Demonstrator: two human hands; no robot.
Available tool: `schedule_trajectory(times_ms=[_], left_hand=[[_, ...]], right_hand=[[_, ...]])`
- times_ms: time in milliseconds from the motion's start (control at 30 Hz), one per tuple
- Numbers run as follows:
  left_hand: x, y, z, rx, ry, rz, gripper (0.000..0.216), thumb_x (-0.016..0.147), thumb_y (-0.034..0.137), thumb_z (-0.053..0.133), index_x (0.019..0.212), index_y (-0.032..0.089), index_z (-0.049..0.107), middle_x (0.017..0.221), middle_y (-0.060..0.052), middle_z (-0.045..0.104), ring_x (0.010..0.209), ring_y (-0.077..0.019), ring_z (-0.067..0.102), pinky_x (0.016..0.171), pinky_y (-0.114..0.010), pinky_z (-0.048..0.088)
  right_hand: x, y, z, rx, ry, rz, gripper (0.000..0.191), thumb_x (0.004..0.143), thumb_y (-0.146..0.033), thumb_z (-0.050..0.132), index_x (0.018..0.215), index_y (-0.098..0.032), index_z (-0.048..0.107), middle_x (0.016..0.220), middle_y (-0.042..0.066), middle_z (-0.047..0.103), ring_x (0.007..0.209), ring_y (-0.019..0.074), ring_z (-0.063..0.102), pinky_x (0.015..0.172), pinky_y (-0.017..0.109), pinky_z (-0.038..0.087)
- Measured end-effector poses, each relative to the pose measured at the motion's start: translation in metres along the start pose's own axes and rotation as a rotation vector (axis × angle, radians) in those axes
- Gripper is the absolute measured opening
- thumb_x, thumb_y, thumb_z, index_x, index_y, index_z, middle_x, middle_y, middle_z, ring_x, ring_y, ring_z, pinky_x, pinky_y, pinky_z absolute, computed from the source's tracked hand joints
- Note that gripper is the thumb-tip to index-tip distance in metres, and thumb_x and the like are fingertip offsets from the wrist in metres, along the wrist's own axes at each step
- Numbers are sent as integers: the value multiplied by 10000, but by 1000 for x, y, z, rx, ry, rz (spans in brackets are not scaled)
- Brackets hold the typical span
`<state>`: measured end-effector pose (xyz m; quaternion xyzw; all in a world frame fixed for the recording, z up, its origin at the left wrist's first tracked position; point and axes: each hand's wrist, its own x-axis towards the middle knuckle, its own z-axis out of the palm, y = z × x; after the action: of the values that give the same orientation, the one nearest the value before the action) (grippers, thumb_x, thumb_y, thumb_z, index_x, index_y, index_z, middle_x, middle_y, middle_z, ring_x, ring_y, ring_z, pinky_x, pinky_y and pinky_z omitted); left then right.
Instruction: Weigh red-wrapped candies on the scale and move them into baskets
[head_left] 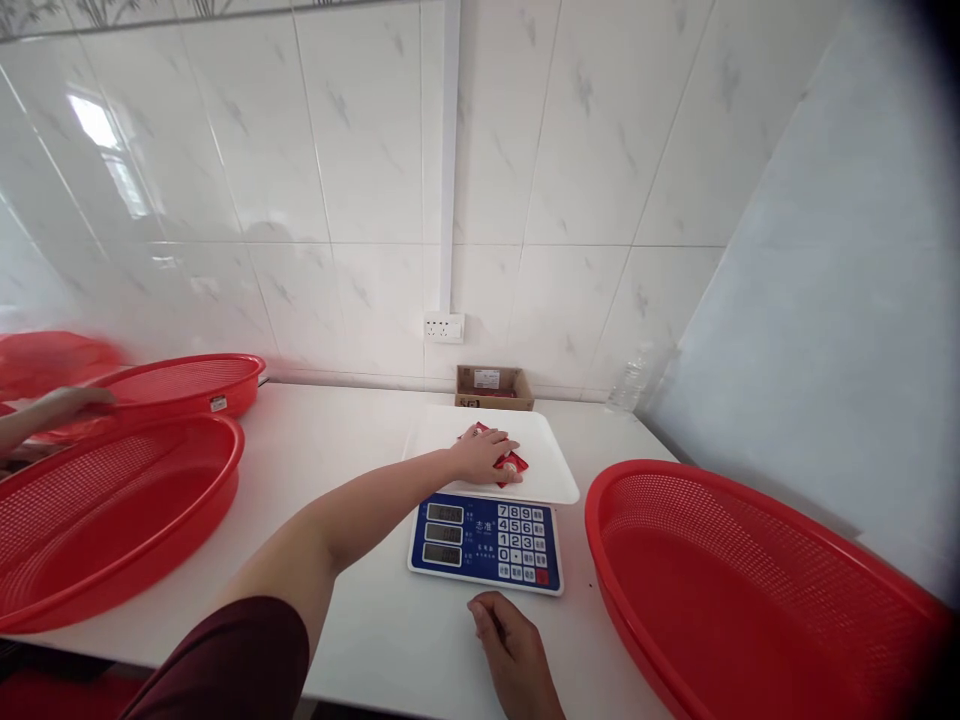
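Note:
My left hand (484,458) reaches over the white pan (544,465) of a digital scale. Its fingers and thumb are closed over small red packets (513,464) with pale round prints; the hand covers part of them, and how many there are I cannot tell. In front of the pan is the scale's blue panel (486,540), with three displays and a keypad. Below the panel, close to the table's front side, my right hand (514,645) is curled in a loose fist, and nothing shows in it.
A large red plastic basket (720,600) stands at right, others (112,520) at left. Another person's hand (79,400) touches a left basket. Behind the scale are a cardboard box (495,402), a wall socket (444,327) and a clear plastic bottle (628,385).

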<state>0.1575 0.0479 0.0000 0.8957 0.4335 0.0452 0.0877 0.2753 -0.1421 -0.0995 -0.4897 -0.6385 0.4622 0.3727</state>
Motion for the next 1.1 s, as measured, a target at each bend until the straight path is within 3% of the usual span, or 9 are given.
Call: schedule_trajectory(times_ms=[133, 267, 500, 733, 867, 967, 1100], left_hand=[[-1, -11, -7, -27, 8, 49, 777, 736, 636, 452, 1360, 203, 286, 1429, -111, 296, 1306, -251, 257, 1054, -392, 182], [-5, -26, -10, -48, 12, 49, 911, 676, 627, 543, 1397, 200, 185, 1463, -124, 204, 1337, -260, 176, 1066, -401, 166], [-17, -56, -14, -68, -13, -36, 891, 649, 635, 568, 1383, 277, 211, 1473, -97, 189, 1350, -302, 103, 1055, -517, 119], [-23, -73, -20, -95, 43, -155, 883, 677, 565, 587, 1384, 195, 207, 1454, -134, 229, 1334, -288, 171, 1054, -430, 201], [-20, -68, -18, -115, 65, -187, 821, 737, 606, 481, 1382, 180, 204, 1441, -123, 266, 1322, -268, 211, 1040, -392, 242], [-14, -54, -13, -113, 70, -188, 777, 755, 657, 398, 1378, 227, 219, 1444, -110, 257, 1330, -300, 165, 1035, -494, 194], [-4, -30, -6, -108, 34, -127, 730, 708, 670, 460, 1331, 321, 308, 1426, -72, 302, 1324, -316, 165, 1014, -600, 95]], right_hand=[[0, 3, 1, 7, -3, 3, 333, 837, -489, 409, 759, -200, 556, 694, 6, 553, 661, 148, 491, 603, 216, 405], [1, 2, 0, -5, -2, 3, 335, 836, -487, 411, 758, -198, 561, 703, 11, 565, 668, 149, 502, 608, 215, 410], [0, 1, 1, 1, 25, -24, 334, 827, -482, 439, 728, -196, 578, 651, 1, 546, 619, 140, 488, 562, 208, 410], [0, -1, 1, 3, 33, -20, 344, 819, -493, 445, 718, -194, 582, 642, 0, 533, 612, 140, 479, 555, 209, 410], [1, 0, 2, 2, 37, -7, 364, 815, -517, 429, 707, -196, 563, 638, -4, 520, 605, 138, 464, 551, 211, 399], [1, 2, 2, -3, 34, -1, 375, 811, -533, 426, 708, -197, 557, 634, -9, 510, 601, 135, 457, 548, 210, 394], [2, 5, 1, -8, 14, 5, 373, 821, -526, 415, 729, -196, 560, 657, -5, 516, 627, 139, 468, 576, 209, 405]])
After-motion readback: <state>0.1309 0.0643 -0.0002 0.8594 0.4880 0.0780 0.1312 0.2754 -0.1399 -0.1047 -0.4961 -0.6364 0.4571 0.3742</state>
